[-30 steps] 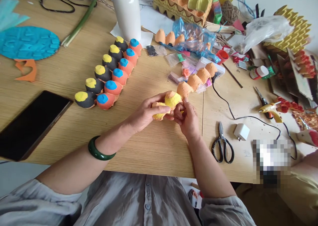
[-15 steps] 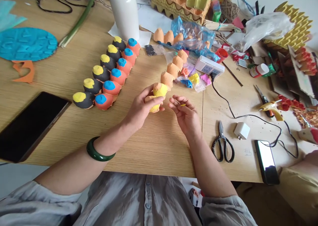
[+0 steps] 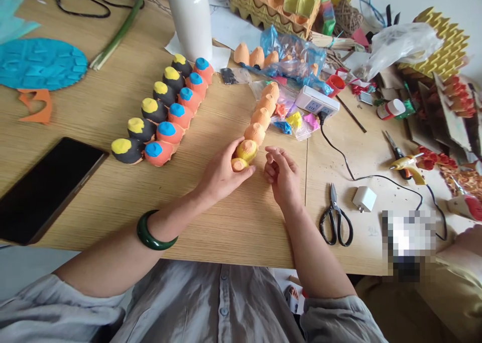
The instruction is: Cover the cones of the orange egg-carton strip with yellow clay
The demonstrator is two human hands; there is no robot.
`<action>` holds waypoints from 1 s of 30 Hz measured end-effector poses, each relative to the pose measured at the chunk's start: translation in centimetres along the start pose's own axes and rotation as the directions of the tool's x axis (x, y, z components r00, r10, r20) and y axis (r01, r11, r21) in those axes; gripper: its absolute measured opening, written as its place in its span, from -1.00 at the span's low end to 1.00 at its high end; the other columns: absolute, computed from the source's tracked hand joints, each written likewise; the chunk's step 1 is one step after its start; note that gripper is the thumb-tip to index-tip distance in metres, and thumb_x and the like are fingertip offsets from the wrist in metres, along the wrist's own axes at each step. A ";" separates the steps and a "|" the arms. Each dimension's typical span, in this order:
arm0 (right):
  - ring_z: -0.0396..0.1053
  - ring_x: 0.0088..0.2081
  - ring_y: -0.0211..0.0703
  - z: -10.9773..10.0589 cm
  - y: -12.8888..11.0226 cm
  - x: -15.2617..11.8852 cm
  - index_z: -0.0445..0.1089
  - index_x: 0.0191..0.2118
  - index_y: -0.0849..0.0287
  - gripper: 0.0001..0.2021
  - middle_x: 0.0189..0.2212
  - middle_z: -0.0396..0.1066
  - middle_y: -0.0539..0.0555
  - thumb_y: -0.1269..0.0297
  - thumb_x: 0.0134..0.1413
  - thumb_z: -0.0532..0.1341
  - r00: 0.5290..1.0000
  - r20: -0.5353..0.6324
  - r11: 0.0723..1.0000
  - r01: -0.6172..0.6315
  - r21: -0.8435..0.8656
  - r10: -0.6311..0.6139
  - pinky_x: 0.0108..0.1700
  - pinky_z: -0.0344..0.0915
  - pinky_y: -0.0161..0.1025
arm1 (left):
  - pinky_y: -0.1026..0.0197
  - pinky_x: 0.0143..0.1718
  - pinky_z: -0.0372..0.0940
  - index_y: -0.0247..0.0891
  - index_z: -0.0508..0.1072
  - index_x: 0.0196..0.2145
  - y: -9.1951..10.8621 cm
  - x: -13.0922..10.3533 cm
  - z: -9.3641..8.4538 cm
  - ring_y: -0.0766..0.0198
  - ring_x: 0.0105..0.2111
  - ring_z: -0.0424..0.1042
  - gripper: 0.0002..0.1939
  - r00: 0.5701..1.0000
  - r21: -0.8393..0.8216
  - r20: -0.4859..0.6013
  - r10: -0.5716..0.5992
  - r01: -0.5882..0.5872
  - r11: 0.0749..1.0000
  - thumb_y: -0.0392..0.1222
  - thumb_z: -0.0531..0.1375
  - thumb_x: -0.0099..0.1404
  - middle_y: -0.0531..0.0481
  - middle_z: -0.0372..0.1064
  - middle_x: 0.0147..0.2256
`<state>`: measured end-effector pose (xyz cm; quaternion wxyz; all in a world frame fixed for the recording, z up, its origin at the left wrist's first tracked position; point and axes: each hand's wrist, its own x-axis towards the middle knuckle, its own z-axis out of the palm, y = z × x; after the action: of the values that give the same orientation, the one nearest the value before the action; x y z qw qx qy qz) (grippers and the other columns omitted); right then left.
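Observation:
My left hand (image 3: 221, 172) is closed round the near end of an orange egg-carton strip (image 3: 255, 133), a single row of cups running away from me. The two nearest cups carry yellow clay (image 3: 247, 153) round their sides, with orange tops bare. Just right of them, apart from the strip, my right hand (image 3: 285, 176) is curled with thumb and fingers together; whatever they hold is hidden. To the left stands a double row of cups, one side black with yellow clay tops (image 3: 149, 105), the other orange-red with blue tops (image 3: 176, 110).
Clay lumps on plastic (image 3: 295, 119) lie beside a white power strip (image 3: 317, 102). Scissors (image 3: 335, 220), a charger (image 3: 364, 199) and a glue gun (image 3: 408, 164) are at right. A dark phone (image 3: 52, 190) lies left; a white bottle (image 3: 191, 21) stands behind. Someone's arm (image 3: 461, 252) is at far right.
The strip has been turned and lowered, so its near cups show their orange tops. My right hand's fingers have curled in, and the small yellow piece they held is out of sight.

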<state>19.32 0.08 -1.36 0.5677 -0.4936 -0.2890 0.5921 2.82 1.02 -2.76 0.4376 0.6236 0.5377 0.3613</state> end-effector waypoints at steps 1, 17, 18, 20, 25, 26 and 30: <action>0.03 -0.61 -0.49 0.0 -0.1 0.1 0.53 -0.26 0.16 -0.89 -0.46 0.23 -0.13 0.25 0.13 0.33 1.000 0.001 1.000 -0.015 0.021 0.015 -0.60 -0.05 -0.40 | -0.11 0.28 0.34 -0.27 0.33 0.32 0.1 -0.1 -0.1 -0.11 0.28 0.39 -0.26 1.000 0.067 0.003 0.009 -0.009 0.998 -0.12 0.37 0.22 -0.25 0.39 0.29; -0.04 -0.65 -0.44 -0.1 0.5 0.2 0.37 -0.26 0.10 -0.74 -0.61 0.10 -0.24 0.10 0.12 0.40 0.999 -0.011 0.996 0.037 -0.082 -0.039 -0.64 0.01 -0.42 | 0.15 -0.37 0.22 -0.20 0.59 0.14 1.3 -0.4 -1.3 0.05 -0.29 0.61 -0.50 0.987 0.530 -0.004 0.161 -0.134 0.837 0.18 0.12 0.51 -0.13 0.67 -0.25; -0.02 -0.64 -0.44 -0.1 0.5 0.3 0.36 -0.27 0.10 -0.74 -0.60 0.11 -0.23 0.12 0.10 0.42 0.998 -0.017 0.995 0.054 -0.078 -0.056 -0.62 0.02 -0.42 | 0.16 -0.43 0.15 -0.20 0.65 0.02 1.1 -0.3 -1.4 0.08 -0.36 0.58 -0.54 0.983 0.546 -0.007 0.185 -0.152 0.824 0.14 0.09 0.53 -0.12 0.65 -0.33; 0.02 -0.61 -0.44 -0.2 0.6 0.4 0.38 -0.27 0.10 -0.76 -0.58 0.10 -0.21 0.17 0.08 0.43 0.997 -0.021 0.995 0.074 -0.071 -0.076 -0.60 0.05 -0.43 | 0.15 -0.50 0.00 -0.20 0.67 -0.27 0.7 -0.1 -1.7 0.13 -0.49 0.50 -0.55 0.973 0.583 -0.009 0.231 -0.182 0.792 0.07 0.08 0.53 -0.10 0.60 -0.45; 0.11 -0.57 -0.43 -0.2 0.5 0.3 0.47 -0.25 0.14 -0.81 -0.48 0.33 -0.11 0.17 0.10 0.39 0.998 0.016 0.996 0.062 -0.057 -0.062 -0.59 0.09 -0.40 | 0.18 -0.44 0.16 -0.17 0.64 -0.32 0.6 -0.1 -1.8 0.19 -0.46 0.50 -0.71 0.928 0.506 -0.107 0.356 -0.257 0.824 -0.09 0.17 0.47 -0.03 0.61 -0.42; 0.10 -0.58 -0.42 -0.1 0.4 0.2 0.48 -0.23 0.14 -0.80 -0.49 0.35 -0.11 0.16 0.11 0.38 0.997 0.032 0.996 0.068 -0.058 -0.066 -0.60 0.08 -0.40 | 0.18 -0.36 0.26 -0.16 0.65 -0.27 0.7 -0.1 -1.8 0.19 -0.40 0.53 -0.74 0.911 0.461 -0.142 0.388 -0.286 0.840 -0.11 0.17 0.48 -0.03 0.64 -0.37; 0.03 -0.63 -0.38 0.0 0.0 -0.4 0.47 -0.11 0.11 -0.76 -0.62 0.26 -0.17 0.11 0.18 0.35 0.985 0.134 0.991 0.116 -0.060 -0.107 -0.62 0.01 -0.37 | 0.19 -0.17 0.41 -0.18 0.67 -0.13 1.3 -0.1 -1.9 0.22 -0.29 0.57 -0.77 0.875 0.251 -0.172 0.453 -0.405 0.879 -0.11 0.19 0.49 -0.02 0.67 -0.26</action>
<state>19.28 -0.31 -1.26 0.5628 -0.4555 -0.3727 0.5804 1.55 1.15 -0.87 0.2148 0.7248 0.4659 0.4599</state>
